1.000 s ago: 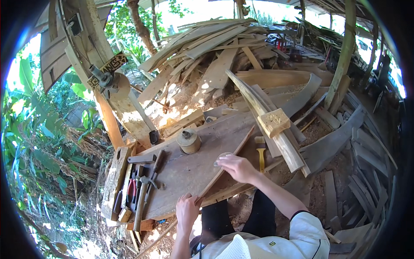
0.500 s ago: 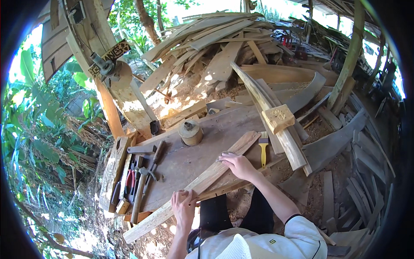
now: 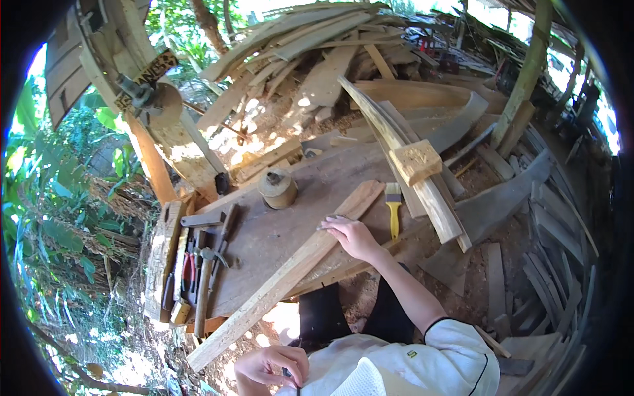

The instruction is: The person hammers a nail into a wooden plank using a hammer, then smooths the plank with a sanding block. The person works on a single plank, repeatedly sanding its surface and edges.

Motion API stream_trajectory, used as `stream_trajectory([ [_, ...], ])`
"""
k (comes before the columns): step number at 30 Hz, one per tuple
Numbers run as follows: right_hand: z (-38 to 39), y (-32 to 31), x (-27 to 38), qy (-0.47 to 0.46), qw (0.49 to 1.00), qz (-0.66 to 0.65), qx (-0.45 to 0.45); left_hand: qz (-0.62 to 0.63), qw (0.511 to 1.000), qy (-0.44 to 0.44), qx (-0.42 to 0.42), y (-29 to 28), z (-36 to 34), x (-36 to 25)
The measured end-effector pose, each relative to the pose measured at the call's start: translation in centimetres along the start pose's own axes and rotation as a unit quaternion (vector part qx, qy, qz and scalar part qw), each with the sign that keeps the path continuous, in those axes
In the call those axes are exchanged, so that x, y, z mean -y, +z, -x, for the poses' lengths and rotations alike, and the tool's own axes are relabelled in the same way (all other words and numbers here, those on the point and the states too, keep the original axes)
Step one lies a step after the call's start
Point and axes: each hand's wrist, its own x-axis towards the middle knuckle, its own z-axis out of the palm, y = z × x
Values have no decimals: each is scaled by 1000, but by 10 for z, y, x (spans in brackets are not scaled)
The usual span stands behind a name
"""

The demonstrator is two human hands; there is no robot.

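Right hand [image 3: 353,236]: laid over wooden plank [image 3: 284,277], fingers gently bent; grip on anything beneath unclear. Left hand [image 3: 276,364]: off the plank, near the waist, fingers half curled; contents can't be told. Plank slants beneath right hand across surface [image 3: 254,247]. Yellow-handled brush [image 3: 394,214] just right of right hand.

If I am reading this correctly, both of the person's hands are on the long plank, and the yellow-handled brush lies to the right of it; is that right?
Not quite: only the right hand is on the long plank. The head view shows the left hand off it, near the shirt. The yellow-handled brush does lie to the plank's right.
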Motion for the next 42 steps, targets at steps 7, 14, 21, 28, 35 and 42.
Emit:
stream_trajectory([
  [7, -1, 7, 1, -10, 1000, 3, -9, 127, 985, 94, 68, 0, -9, 34],
  [14, 7, 7, -2, -45, 996, 70, 7, -98, 981, 89, -140, -29, -44, 45],
  [21, -16, -11, -13, -47, 992, 83, 79, -625, 643, -136, -422, -72, -66, 111],
  [28, -8, 28, 0, -183, 966, 183, 3, -631, 631, -137, -430, -72, -61, 117],
  [35, -23, 3, -43, 56, 956, 275, -89, -637, 636, -114, -420, -69, -75, 118],
  [42, -23, -11, -33, 74, 955, 284, -44, -633, 638, -110, -424, -69, -82, 118],
])
